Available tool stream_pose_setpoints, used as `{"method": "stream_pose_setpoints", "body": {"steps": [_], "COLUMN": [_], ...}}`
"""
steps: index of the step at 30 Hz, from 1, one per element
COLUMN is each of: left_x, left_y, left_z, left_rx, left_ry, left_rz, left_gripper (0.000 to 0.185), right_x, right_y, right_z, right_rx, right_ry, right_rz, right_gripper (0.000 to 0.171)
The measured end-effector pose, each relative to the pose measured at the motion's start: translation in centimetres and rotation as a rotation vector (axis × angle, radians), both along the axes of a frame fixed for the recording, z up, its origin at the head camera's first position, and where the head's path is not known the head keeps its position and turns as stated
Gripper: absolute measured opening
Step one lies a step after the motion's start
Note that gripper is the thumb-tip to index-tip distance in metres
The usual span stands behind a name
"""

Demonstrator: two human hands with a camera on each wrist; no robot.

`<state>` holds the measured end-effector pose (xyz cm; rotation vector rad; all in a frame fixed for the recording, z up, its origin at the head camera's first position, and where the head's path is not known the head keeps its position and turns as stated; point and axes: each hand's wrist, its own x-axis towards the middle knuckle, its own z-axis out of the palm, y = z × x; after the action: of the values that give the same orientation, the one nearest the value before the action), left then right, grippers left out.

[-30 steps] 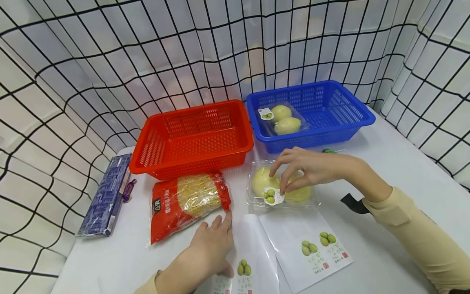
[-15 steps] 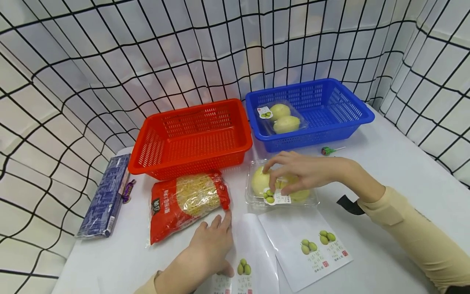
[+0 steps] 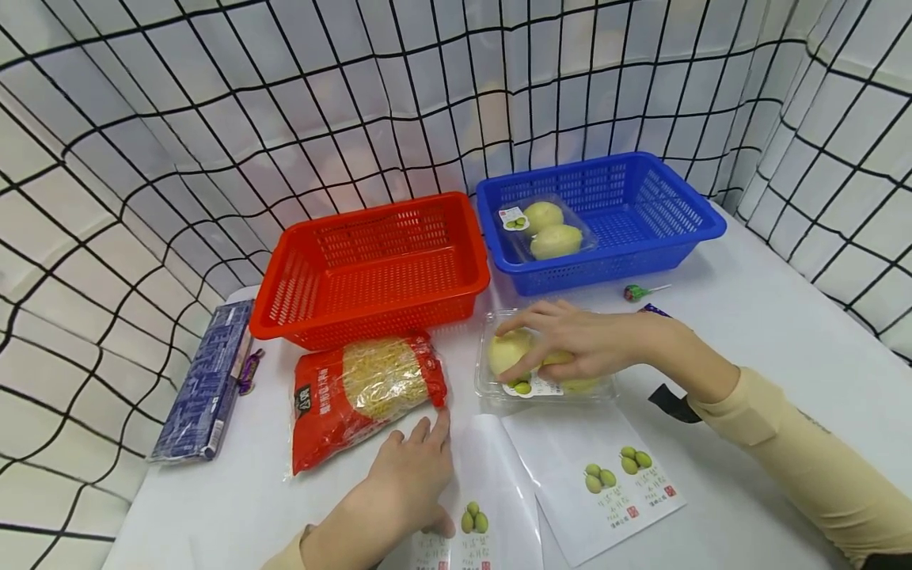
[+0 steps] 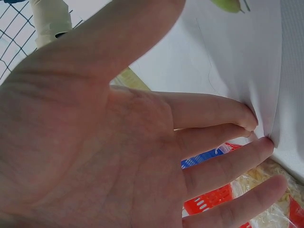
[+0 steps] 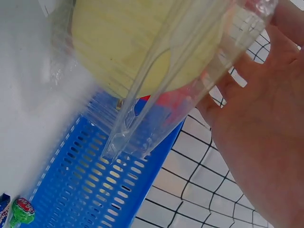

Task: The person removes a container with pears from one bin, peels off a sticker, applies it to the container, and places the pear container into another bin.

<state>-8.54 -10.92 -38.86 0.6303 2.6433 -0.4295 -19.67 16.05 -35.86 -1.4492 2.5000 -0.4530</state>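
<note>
A clear plastic clamshell box (image 3: 486, 385) with pale yellow-green fruits (image 3: 509, 354) lies in front of the baskets. My right hand (image 3: 579, 342) is over its lid, fingers spread, touching a white label (image 3: 543, 387) printed with green fruit. The palm covers part of the box. In the right wrist view, the box (image 5: 128, 135) is close beside that hand (image 5: 261, 109). My left hand (image 3: 409, 479) rests, fingers extended, on the edge of a sticker sheet (image 3: 499, 483). In the left wrist view its palm (image 4: 109, 142) shows, holding nothing.
A second sticker sheet (image 3: 570, 451) lies below the box. Behind stand a red basket (image 3: 378, 321) and a blue basket (image 3: 613, 273) with another fruit box (image 3: 556, 241). Around them are a noodle bag (image 3: 370, 388), a blue packet (image 3: 203, 380), a purple-wrapped candy (image 3: 249, 370) and a lollipop (image 3: 636, 293).
My right hand has gone from pinching the label to lying with spread fingers over it, shifting slightly left. The label now lies flatter on the lid. My left hand has stayed put.
</note>
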Motion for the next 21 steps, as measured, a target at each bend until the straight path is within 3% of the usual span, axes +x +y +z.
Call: {"method": "stream_pose_setpoints", "body": {"steps": [9, 13, 15, 18, 21], "left_x": [0.0, 0.0, -0.1, -0.1, 0.0], "left_y": [0.0, 0.0, 0.0, 0.0, -0.1], "left_z": [-0.1, -0.2, -0.2, -0.2, -0.2], "left_rx": [0.005, 0.004, 0.001, -0.005, -0.006], "left_ry": [-0.01, -0.011, -0.015, -0.016, -0.01], "left_rz": [-0.005, -0.008, -0.006, -0.006, -0.006], "left_gripper": [0.106, 0.104, 0.103, 0.104, 0.105], "right_x": [0.4, 0.6, 0.7, 1.1, 1.4], "right_y": [-0.5, -0.4, -0.2, -0.2, -0.3], "right_z": [0.2, 0.5, 0.5, 0.5, 0.4], "right_rx": [0.049, 0.044, 0.054, 0.08, 0.108], "right_ry": [0.116, 0.091, 0.032, -0.062, -0.095], "right_rz": [0.019, -0.033, -0.097, -0.183, -0.216], "right_gripper": [0.068, 0.061, 0.058, 0.08, 0.107]}}
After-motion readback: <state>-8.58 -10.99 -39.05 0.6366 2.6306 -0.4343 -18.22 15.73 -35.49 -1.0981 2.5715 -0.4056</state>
